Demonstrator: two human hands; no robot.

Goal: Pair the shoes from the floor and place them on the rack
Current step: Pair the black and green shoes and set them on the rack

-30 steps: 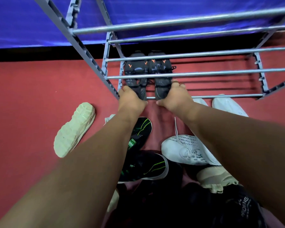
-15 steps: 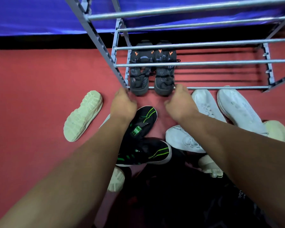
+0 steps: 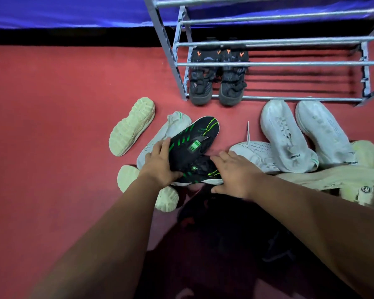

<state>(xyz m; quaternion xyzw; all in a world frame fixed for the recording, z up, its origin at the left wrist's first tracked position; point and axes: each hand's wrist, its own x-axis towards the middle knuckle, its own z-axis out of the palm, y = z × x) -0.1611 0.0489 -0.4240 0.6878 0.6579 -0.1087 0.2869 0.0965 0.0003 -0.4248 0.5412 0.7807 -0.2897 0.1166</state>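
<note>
Down on the red floor (image 3: 52, 126), the widest open stretch lies to the person's left, bare from the dark strip under the blue sheet (image 3: 63, 11) right up to the pile of shoes. The metal rack (image 3: 268, 64) stands at the far side, its lowest rail just ahead of the pile; the grey-and-orange pair (image 3: 218, 83) sits side by side at its left end, toes poking out past the front rail, and the remaining length of that tier is free.

Between rack and person the shoes crowd together. Two white sneakers (image 3: 300, 134) lie parallel near the rack's front rail, a third white one (image 3: 257, 154) touching them, a cream shoe (image 3: 354, 182) at the right edge. A cream shoe lies sole-up (image 3: 132, 126), apart on the left.

In the middle, two black-and-green sneakers (image 3: 194, 143) overlap, one across the other, resting partly on a white shoe (image 3: 166, 130). The left hand (image 3: 160, 165) is curled around the upper sneaker's heel side. The right hand (image 3: 235, 171) lies flat with fingers spread on the lower sneaker; whether it grips, I cannot tell.
</note>
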